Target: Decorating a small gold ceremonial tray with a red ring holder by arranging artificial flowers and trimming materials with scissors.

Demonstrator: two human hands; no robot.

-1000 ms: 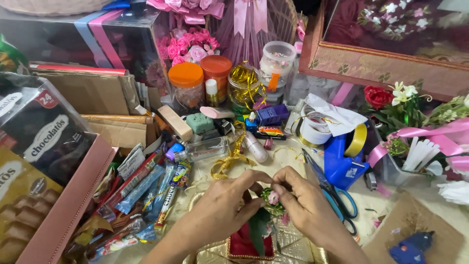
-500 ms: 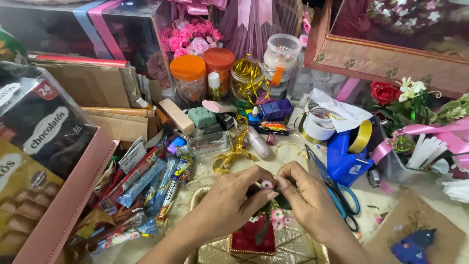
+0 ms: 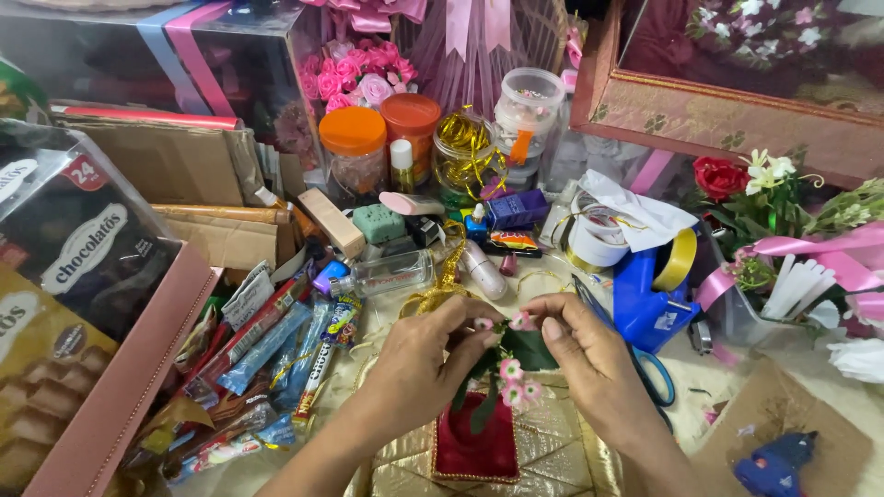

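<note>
Both hands have risen slightly at lower centre; left hand [image 3: 419, 364] and right hand [image 3: 589, 359], fingertips together, pinch a flower sprig [image 3: 509, 354].

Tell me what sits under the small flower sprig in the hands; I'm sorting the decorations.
Under the flower sprig held by the left hand and right hand lies a red velvet cushion on gold fabric. Its upper edge is hidden by leaves.

Two bare hands, left hand [image 3: 419, 364] and right hand [image 3: 589, 359], meet over one red velvet cushion [image 3: 474, 446]. Behind the cushion stand two orange-lidded plastic jars [image 3: 354, 152], side by side. To its right sit one blue tape dispenser [image 3: 645, 294], one red artificial rose [image 3: 718, 175] and, nearer, one blue glue gun [image 3: 773, 465].
</note>
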